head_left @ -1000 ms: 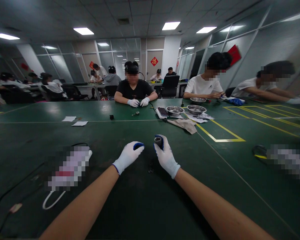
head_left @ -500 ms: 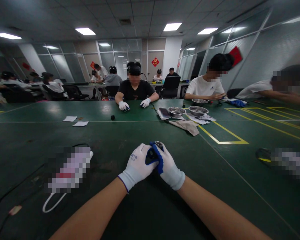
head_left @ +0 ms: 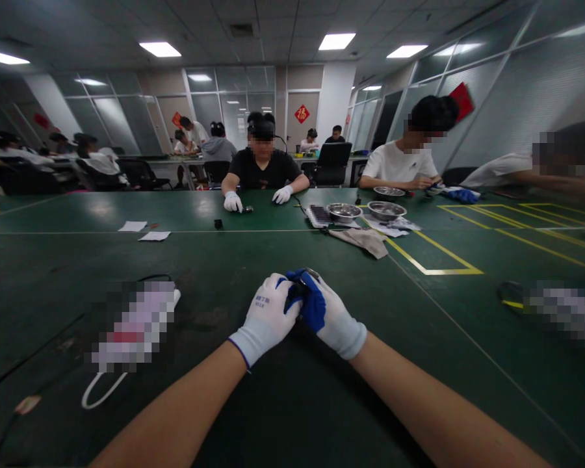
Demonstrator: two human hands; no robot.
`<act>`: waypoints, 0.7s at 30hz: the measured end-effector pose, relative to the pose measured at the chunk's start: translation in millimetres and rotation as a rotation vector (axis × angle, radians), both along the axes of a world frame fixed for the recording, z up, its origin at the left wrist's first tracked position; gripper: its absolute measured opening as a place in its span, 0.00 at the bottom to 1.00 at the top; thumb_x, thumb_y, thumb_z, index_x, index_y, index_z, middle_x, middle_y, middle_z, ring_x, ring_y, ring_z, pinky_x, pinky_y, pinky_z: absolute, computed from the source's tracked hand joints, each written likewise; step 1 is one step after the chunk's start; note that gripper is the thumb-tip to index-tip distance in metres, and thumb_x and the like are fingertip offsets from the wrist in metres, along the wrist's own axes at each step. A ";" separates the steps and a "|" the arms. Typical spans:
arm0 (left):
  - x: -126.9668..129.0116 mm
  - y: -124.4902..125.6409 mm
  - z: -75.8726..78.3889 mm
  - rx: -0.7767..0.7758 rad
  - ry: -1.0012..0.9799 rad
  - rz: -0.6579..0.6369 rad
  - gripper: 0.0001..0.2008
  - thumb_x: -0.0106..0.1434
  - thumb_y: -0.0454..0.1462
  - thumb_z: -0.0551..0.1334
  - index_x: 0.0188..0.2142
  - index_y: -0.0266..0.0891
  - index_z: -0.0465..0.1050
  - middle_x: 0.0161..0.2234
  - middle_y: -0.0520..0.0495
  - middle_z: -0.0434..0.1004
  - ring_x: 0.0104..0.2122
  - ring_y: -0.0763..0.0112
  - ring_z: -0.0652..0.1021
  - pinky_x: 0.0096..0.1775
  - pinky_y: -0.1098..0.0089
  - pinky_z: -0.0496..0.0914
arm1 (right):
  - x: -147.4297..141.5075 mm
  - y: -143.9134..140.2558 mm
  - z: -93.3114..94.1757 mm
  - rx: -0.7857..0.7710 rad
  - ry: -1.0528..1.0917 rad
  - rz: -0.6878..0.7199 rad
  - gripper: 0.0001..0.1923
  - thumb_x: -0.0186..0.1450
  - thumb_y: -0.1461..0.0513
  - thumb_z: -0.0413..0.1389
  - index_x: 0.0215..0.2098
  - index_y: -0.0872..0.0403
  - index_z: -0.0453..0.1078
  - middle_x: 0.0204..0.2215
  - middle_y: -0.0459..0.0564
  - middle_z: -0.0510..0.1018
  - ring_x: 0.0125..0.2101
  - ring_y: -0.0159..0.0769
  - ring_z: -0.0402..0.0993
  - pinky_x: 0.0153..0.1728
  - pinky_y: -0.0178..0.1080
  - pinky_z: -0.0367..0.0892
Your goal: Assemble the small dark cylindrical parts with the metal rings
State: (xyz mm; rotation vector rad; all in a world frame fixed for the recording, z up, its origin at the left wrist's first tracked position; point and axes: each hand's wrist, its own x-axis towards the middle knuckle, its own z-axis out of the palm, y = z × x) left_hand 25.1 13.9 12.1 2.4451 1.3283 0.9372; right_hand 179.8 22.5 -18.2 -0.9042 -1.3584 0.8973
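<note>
While my gloved hands press together over the green table [head_left: 253, 403], my right hand [head_left: 334, 322] holds a small metal cylinder [head_left: 311, 274] at its twelve o'clock, axis seemingly upright, my left hand [head_left: 268, 318] closing on it from nine o'clock.

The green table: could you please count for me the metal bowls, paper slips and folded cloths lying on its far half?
On the green table:
Metal bowls: 3
Paper slips: 2
Folded cloths: 1
Total: 6
</note>
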 end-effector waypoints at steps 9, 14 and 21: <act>-4.8 5.6 -2.5 -0.162 -0.011 0.019 0.11 0.68 0.34 0.60 0.50 0.40 0.73 0.48 0.39 0.78 0.47 0.54 0.80 0.52 0.55 0.75 | 12.7 6.3 1.0 -0.167 0.356 0.005 0.20 0.65 0.45 0.58 0.48 0.45 0.72 0.46 0.56 0.82 0.49 0.52 0.79 0.52 0.60 0.75; -6.9 7.4 -5.0 -0.166 -0.014 -0.002 0.15 0.68 0.33 0.61 0.54 0.41 0.72 0.51 0.39 0.79 0.52 0.53 0.79 0.56 0.54 0.73 | 14.8 12.7 8.9 -0.238 0.482 -0.083 0.20 0.60 0.43 0.63 0.40 0.45 0.70 0.40 0.52 0.82 0.44 0.50 0.81 0.46 0.56 0.76; -7.1 7.6 -2.5 -0.147 0.040 0.015 0.17 0.68 0.33 0.60 0.56 0.40 0.72 0.53 0.37 0.78 0.52 0.53 0.79 0.56 0.54 0.72 | 19.5 -3.3 27.1 -0.082 0.251 -0.436 0.15 0.58 0.50 0.63 0.38 0.48 0.69 0.30 0.45 0.76 0.29 0.38 0.74 0.33 0.43 0.73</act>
